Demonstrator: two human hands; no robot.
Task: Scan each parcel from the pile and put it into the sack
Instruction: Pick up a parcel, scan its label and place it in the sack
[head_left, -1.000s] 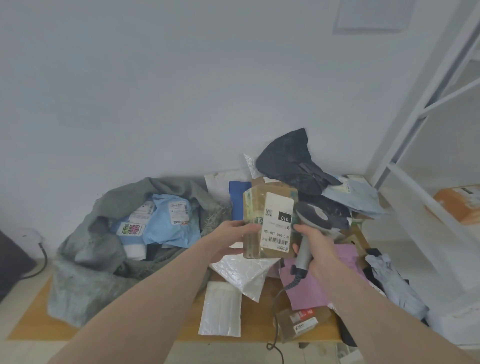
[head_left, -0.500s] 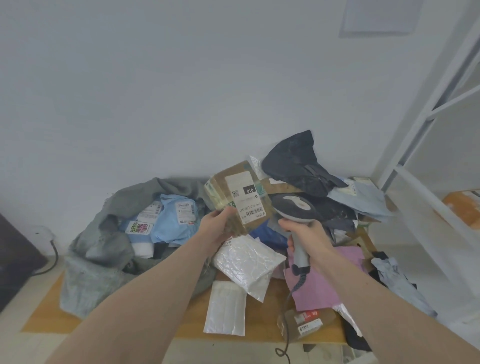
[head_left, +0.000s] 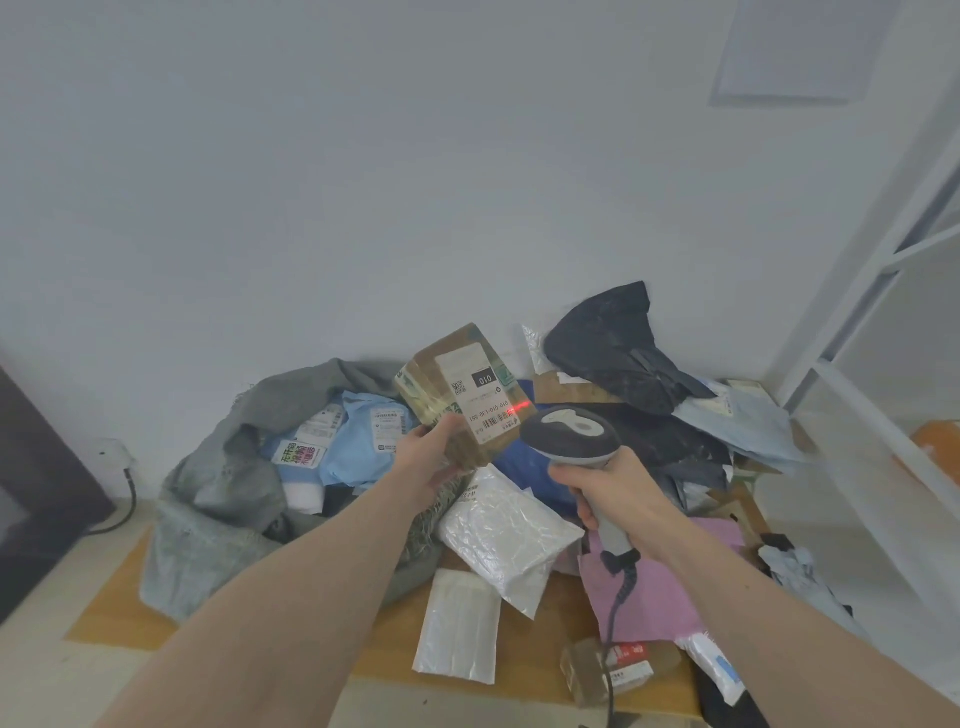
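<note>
My left hand (head_left: 429, 461) grips a brown taped box parcel (head_left: 451, 388) by its lower edge and holds it tilted above the sack's right rim, its white label facing me. A red scan line glows on that label near the barcode. My right hand (head_left: 615, 488) holds a grey handheld scanner (head_left: 570, 432) by its handle, its head just right of and below the label. The grey woven sack (head_left: 208, 519) lies open at left with blue and white parcels (head_left: 358, 441) inside. The pile of parcels (head_left: 639, 374) sits to the right on a wooden board.
A silver bubble mailer (head_left: 511, 535), a white mailer (head_left: 460, 626), a pink mailer (head_left: 654, 587) and a small brown box (head_left: 613, 665) lie on the wooden board (head_left: 111, 618). White shelving (head_left: 883, 322) stands at right. A dark object and a wall socket (head_left: 111, 449) are at left.
My left hand has swung the brown box left and tilted it towards the sack. The scanner followed it, and the red scan line now shows on the label.
</note>
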